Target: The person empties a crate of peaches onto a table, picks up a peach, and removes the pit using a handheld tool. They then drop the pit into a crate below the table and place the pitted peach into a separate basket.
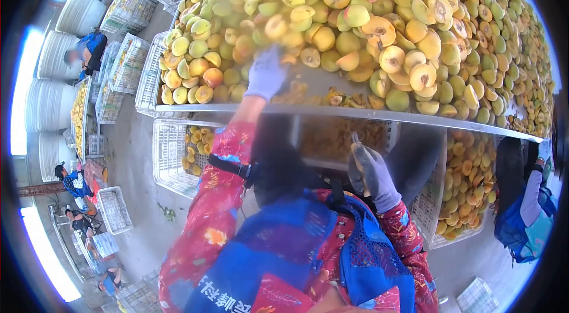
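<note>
My left hand (267,73), in a pale purple glove, reaches over the table's near edge to the heap of halved peaches (355,15). Its fingers are smeared by motion beside the fruit. Close to my body, my right hand (373,176) is closed round a small tool with a thin metal tip (355,137); the glove hides the rest of it. Many peach halves lie cut side up, some with a brown hollow or stone showing. Brown scraps (341,98) lie along the table's near edge.
The metal table rim (355,112) runs across in front of me. Under it stand a white crate (172,178) with some peach halves, a bin of scraps (338,135) and a fuller crate (438,191). Another person (527,212) works at right; others are at far left among stacked crates (121,10).
</note>
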`<act>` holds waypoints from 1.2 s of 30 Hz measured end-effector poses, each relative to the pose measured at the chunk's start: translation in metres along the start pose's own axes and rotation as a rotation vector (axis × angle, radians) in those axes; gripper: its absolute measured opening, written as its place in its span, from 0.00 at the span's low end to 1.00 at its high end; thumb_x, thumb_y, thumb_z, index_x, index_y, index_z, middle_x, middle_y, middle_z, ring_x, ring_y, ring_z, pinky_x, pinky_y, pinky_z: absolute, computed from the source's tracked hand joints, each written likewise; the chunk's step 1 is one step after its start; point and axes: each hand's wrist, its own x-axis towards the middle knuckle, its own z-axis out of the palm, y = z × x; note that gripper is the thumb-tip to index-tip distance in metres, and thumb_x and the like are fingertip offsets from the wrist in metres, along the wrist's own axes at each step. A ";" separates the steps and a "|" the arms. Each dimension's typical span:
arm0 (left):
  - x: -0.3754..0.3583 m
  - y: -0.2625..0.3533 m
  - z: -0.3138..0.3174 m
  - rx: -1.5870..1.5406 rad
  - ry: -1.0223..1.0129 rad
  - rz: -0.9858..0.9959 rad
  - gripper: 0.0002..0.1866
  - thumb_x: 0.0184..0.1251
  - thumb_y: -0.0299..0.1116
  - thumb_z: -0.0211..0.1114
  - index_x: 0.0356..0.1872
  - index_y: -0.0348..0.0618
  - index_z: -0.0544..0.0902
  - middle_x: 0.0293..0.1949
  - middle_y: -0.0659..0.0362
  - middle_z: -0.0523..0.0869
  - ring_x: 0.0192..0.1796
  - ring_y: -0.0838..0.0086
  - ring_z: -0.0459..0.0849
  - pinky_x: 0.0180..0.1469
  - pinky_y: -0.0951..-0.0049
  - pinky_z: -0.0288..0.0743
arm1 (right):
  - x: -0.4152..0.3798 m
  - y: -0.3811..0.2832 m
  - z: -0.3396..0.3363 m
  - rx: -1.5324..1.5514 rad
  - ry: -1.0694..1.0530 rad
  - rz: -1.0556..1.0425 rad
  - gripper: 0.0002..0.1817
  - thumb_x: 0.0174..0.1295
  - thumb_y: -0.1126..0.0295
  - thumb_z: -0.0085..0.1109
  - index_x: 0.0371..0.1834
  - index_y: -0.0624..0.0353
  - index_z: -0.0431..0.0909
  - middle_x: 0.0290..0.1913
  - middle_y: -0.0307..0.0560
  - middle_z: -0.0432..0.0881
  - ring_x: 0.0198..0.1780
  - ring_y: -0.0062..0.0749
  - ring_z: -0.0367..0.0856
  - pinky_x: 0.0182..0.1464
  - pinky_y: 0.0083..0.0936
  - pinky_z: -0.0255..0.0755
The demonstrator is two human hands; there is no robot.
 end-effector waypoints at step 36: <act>-0.142 0.129 -0.020 -0.748 -0.100 -0.184 0.20 0.67 0.35 0.59 0.55 0.33 0.75 0.38 0.49 0.84 0.38 0.64 0.84 0.44 0.68 0.78 | 0.015 0.027 0.010 1.114 -0.897 0.395 0.23 0.76 0.47 0.41 0.41 0.58 0.71 0.16 0.34 0.64 0.09 0.19 0.60 0.09 0.17 0.54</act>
